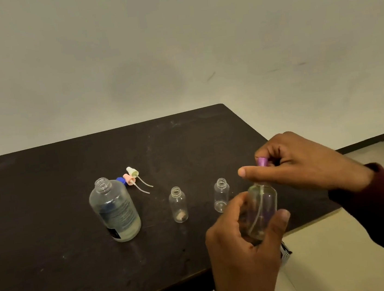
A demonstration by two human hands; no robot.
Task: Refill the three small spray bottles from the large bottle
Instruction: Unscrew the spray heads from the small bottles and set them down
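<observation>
My left hand (242,248) holds a small clear spray bottle (263,206) above the table's right edge. My right hand (309,162) pinches its purple spray cap (262,161) on top. A thin dip tube shows inside this bottle. Two other small clear bottles stand uncapped on the dark table: one (178,205) in the middle, one (221,195) just left of my hands. The large bottle (115,210) stands uncapped at the left, with a little clear liquid at its bottom.
Behind the large bottle lie a blue cap (120,180), a pink spray head (128,178) and a white spray head (132,171) with their tubes. The dark table (56,270) ends close at my right; pale floor lies beyond.
</observation>
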